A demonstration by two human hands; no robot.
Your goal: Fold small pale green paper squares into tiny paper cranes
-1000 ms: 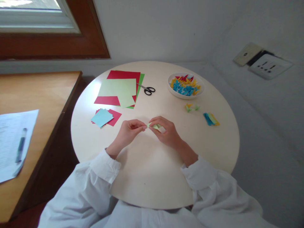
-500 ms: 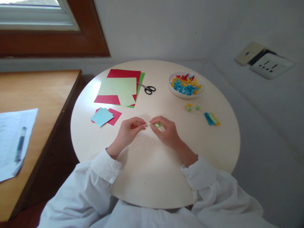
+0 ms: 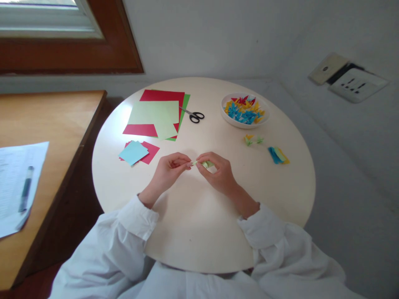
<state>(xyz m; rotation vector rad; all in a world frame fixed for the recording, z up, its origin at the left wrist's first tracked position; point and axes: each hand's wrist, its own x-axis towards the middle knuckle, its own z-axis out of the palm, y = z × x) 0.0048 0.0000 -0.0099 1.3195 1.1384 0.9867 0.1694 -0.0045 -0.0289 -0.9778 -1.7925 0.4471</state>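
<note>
A: Where is the pale green folded paper [image 3: 208, 164] now?

B: It is between the two hands, above the near middle of the round white table [image 3: 199, 224]. The left hand [image 3: 170, 170] pinches its left end with thumb and forefinger. The right hand [image 3: 220, 171] pinches it too, thumb below and forefinger above, and the paper shows inside its curved fingers.

A: And the other fingers?

B: On the left hand they are bent together. On the right hand I cannot tell exactly, because they are partly hidden.

A: What is different from one second ago?

B: Very little. Both hands keep the same pinch. Only the view has tipped slightly, so the window frame [image 3: 115, 54] sits a little higher in it.

A: What lies around the hands?

B: Beyond the left hand there are light blue squares [image 3: 134, 153] over red squares [image 3: 152, 152], then large coloured sheets [image 3: 152, 112]. The scissors [image 3: 195, 117] rest with their blades on these sheets. Beyond the right hand, small folded pieces [image 3: 248, 141] lie near the white bowl [image 3: 230, 121], which holds blue, yellow and red ones.
</note>
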